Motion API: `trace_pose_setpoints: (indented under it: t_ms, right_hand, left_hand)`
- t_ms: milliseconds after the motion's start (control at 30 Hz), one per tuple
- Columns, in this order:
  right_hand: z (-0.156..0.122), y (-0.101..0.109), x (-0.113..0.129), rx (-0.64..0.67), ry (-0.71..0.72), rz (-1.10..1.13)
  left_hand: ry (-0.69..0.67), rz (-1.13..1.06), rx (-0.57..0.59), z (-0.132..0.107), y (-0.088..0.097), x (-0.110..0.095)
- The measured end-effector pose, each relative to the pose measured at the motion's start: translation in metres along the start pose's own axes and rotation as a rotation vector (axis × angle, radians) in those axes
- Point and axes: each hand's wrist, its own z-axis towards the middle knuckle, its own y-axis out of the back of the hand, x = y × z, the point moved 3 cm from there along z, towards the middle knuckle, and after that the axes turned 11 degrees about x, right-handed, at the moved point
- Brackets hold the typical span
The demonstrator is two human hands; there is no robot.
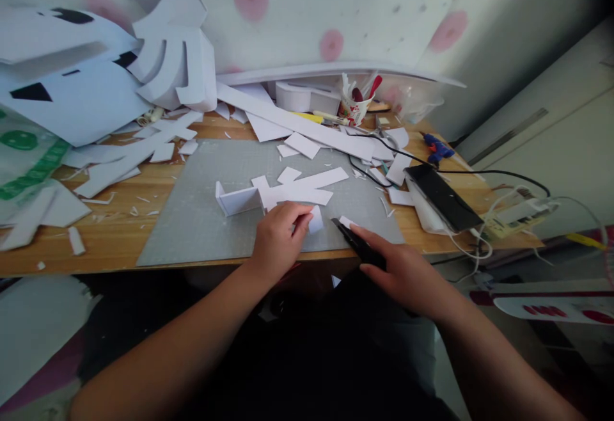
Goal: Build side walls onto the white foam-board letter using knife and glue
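Observation:
On the grey cutting mat [201, 216] lies a white foam-board cut-out [283, 192] with crossing strips and an upright wall at its left end. My left hand [278, 237] presses down on the near edge of this cut-out, fingers curled over a small white piece [315, 219]. Just to the right, my right hand [407, 274] is closed round a black utility knife [357, 242], its tip resting on the mat next to a tiny white offcut [346, 221]. The two hands are a short way apart near the mat's front edge.
White foam-board letters and scraps [167, 56] pile at the back left of the wooden desk [119, 229]. A paper cup of tools [354, 109], a blue glue gun [437, 148], a black phone [444, 196] with cables and a green-printed bag [23, 165] lie around.

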Motion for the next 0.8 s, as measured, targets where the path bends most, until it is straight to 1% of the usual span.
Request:
trace_pose_setpoints:
  t_ms: [67, 100, 200, 267, 367, 500, 600, 700, 767, 800]
  right_hand:
    - [-0.002, 0.005, -0.012, -0.009, -0.035, -0.037]
    - [-0.003, 0.008, -0.019, -0.017, -0.076, -0.078]
    - [-0.003, 0.021, -0.038, -0.060, -0.285, -0.256]
    - [0.002, 0.029, -0.044, -0.088, -0.379, -0.348]
    - [0.019, 0.036, -0.041, -0.099, -0.386, -0.410]
    - [0.044, 0.035, -0.033, -0.089, -0.431, -0.461]
    - [0.056, 0.031, -0.030, -0.114, -0.420, -0.474]
    - [0.059, 0.031, -0.031, -0.160, -0.374, -0.444]
    - [0.058, 0.039, -0.035, -0.225, -0.331, -0.381]
    - [0.057, 0.047, -0.040, -0.263, -0.323, -0.346]
  left_hand:
    - [0.007, -0.028, -0.025, 0.000, 0.002, 0.000]
    - [0.015, -0.044, -0.025, 0.000, 0.003, 0.000]
    - [0.062, -0.084, 0.001, -0.001, 0.002, 0.001]
    - [0.081, -0.089, -0.008, -0.002, 0.002, 0.001]
    - [0.027, -0.049, -0.020, -0.006, 0.005, -0.004]
    - [-0.132, -0.011, 0.066, -0.012, 0.012, -0.015]
    - [-0.123, -0.011, 0.079, -0.016, 0.019, -0.016]
    - [-0.109, -0.034, 0.073, -0.018, 0.026, -0.018]
    - [-0.117, -0.057, 0.079, -0.018, 0.030, -0.021]
    - [-0.114, -0.067, 0.087, -0.017, 0.032, -0.023]
